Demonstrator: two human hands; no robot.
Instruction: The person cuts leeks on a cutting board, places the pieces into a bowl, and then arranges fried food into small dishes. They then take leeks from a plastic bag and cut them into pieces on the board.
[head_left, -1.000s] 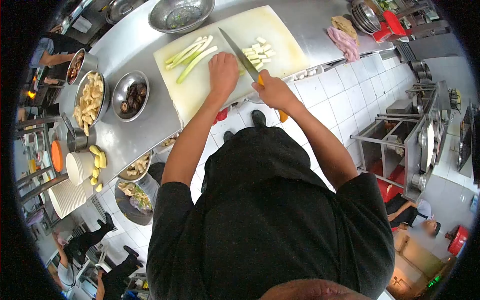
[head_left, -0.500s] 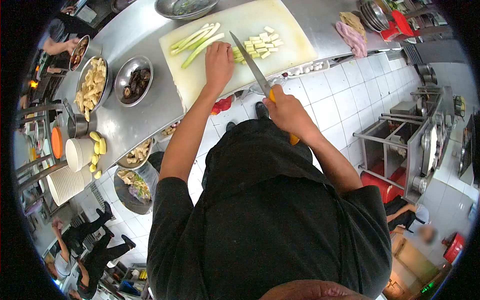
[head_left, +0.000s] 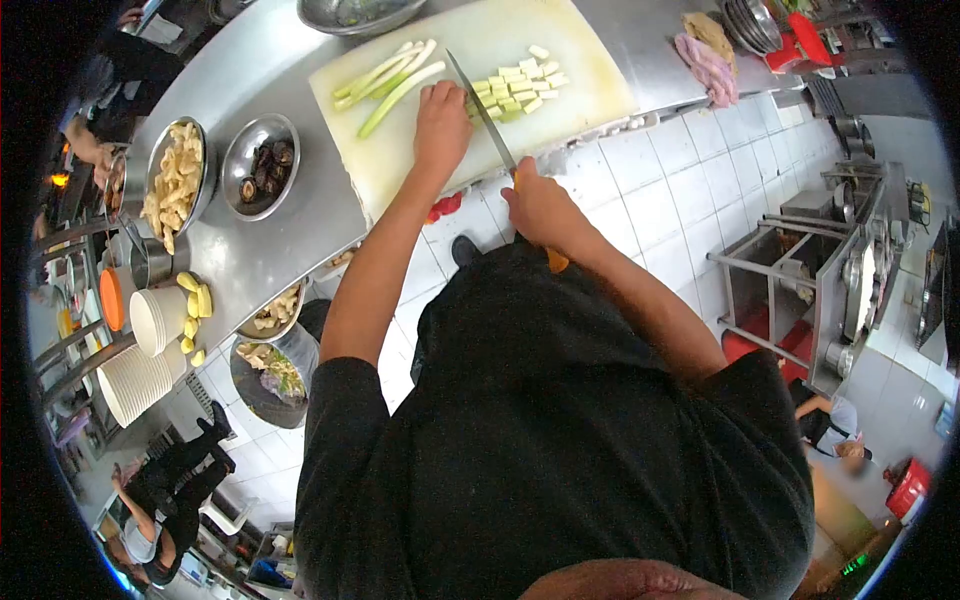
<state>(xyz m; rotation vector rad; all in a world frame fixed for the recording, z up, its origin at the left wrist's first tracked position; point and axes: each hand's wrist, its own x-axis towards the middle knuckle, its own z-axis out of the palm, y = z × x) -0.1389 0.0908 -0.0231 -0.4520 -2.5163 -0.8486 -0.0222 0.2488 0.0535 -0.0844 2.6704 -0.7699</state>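
My right hand [head_left: 545, 212] is closed round the yellow-orange handle of a long knife [head_left: 487, 118]. Its blade slants up and left across the white cutting board [head_left: 395, 165], beside my left fingertips. With fingers curled, my left hand [head_left: 442, 128] presses on green onion stalks at the blade; the part under the fingers is hidden. Short cut green onion pieces [head_left: 520, 85] lie in rows right of the knife. Longer green onion stalks [head_left: 390, 85] rest on the board to the left of my left hand.
Left on the steel counter stand a bowl of dark mushrooms [head_left: 265, 170], a bowl of pale ginger-like pieces [head_left: 175, 180] and stacked white containers [head_left: 135, 380]. A metal bowl [head_left: 360, 12] sits behind the board, a pink cloth [head_left: 708, 70] to its right. Other people stand at the left.
My right hand and the knife have shifted left, bringing the blade closer to my left fingers. My left hand stays nearly in place. A co-worker's hand and bowl at far left have moved down.
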